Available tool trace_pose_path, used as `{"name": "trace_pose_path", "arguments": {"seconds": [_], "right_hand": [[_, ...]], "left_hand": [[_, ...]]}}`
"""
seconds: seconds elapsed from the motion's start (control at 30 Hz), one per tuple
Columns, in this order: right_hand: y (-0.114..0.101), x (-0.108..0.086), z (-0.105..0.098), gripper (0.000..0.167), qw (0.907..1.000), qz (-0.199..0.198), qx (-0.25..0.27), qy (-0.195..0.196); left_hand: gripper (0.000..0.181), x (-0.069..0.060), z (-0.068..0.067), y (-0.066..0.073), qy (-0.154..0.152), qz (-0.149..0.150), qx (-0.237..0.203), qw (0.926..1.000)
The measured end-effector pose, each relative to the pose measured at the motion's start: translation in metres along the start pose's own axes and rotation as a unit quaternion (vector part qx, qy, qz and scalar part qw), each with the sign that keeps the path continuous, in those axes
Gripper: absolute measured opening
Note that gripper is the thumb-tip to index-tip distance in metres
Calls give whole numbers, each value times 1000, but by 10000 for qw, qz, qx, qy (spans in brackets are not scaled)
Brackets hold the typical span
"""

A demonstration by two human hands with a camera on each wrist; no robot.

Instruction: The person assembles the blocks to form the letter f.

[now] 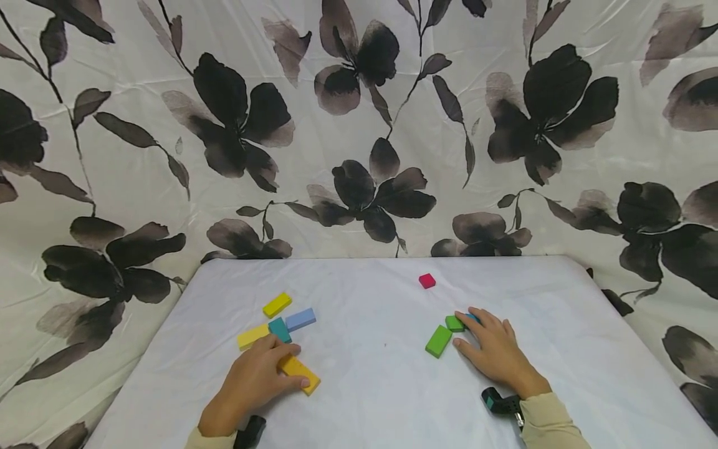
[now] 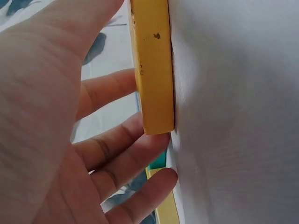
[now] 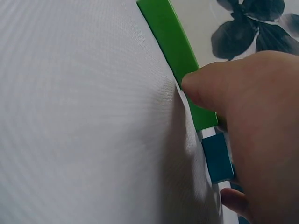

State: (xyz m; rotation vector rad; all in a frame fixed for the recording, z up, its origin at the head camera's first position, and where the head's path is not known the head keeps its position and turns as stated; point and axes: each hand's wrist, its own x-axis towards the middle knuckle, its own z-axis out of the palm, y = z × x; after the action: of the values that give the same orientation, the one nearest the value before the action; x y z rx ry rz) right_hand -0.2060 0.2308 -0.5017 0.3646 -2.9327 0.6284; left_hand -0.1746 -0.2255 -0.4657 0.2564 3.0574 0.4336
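Note:
My left hand (image 1: pixel 252 377) grips an orange-yellow block (image 1: pixel 301 374) lying on the white cloth, thumb by its near end and index finger across its far end. Just beyond those fingers lie a teal block (image 1: pixel 280 330), a yellow block (image 1: pixel 252 337), a light blue block (image 1: pixel 300 320) and another yellow block (image 1: pixel 277 305). My right hand (image 1: pixel 499 354) rests with loose fingers over a blue block (image 3: pixel 217 158), mostly covered in the head view. Near its thumb are a larger green block (image 1: pixel 439 341) and a smaller green block (image 1: pixel 454 323).
A small red block (image 1: pixel 427 280) lies near the back of the table (image 1: pixel 370 393), apart from the others. Behind the table hangs a white curtain (image 1: pixel 437 162) with dark flowers. Dark wrist devices are strapped at both sleeves.

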Motion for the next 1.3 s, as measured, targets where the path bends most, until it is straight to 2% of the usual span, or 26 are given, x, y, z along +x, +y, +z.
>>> {"name": "trace_pose_path", "arguments": {"seconds": [0.37,0.7,0.87,1.03,1.3], "right_hand": [[-4,0,-2,54,10000,80,22,9],[-1,-2,-1,54,9999,45,71,96],[-4,-2,-1,54,9999,36,79,94],[-4,-3,0,54,9999,48,92,64],[-4,0,0,48,9998,163,27,144]], "left_hand": [[62,0,2,3,-47,135,-526,9985],[58,3,5,5,-198,230,-1217,9921],[61,1,7,3,-131,405,-1398,9893],[63,1,9,0,-61,683,-1397,9878],[56,2,11,-1,17,889,-2107,9735]]}}
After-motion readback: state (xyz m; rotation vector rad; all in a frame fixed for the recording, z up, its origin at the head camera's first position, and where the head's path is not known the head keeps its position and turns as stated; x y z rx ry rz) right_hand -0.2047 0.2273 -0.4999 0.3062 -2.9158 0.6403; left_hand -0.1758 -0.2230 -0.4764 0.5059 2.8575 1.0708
